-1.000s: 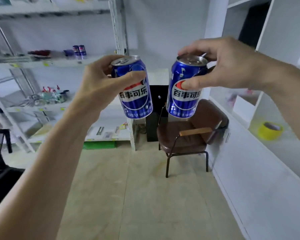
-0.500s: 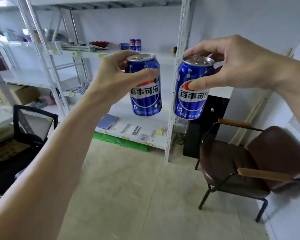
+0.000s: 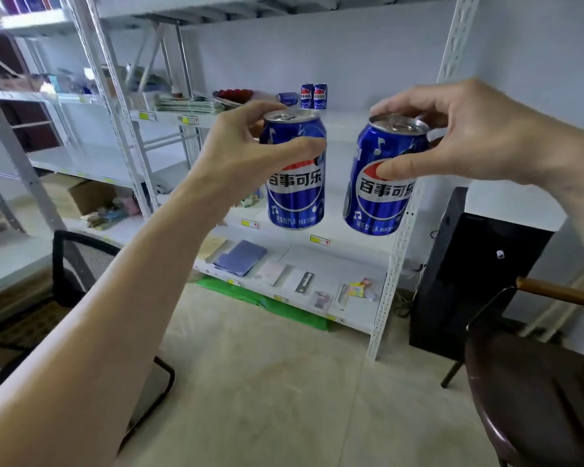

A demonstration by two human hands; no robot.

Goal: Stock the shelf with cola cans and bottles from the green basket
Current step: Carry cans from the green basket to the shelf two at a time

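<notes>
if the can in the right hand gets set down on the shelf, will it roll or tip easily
Probably stable upright: the right cola can has a flat base. It is tilted now, so set down unlevelled it might topple. On its side it would likely roll, like the toppled can lying on the shelf. The right hand pinches near the rim, and glossy metal may slip.

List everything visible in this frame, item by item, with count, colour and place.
held cola cans: 2, blue; one in the left hand, one in the right, both in the air
shelved cola cans: 2 upright, 1 apparently lying beside them, blue, upper shelf
shelf rack: white metal, ahead
flat packets: several, mixed colours, lowest shelf
green object: 1, under the rack
cabinet: 1, black, right of the rack
chairs: brown at right, black at left
left hand: grips can
right hand: grips can
</notes>
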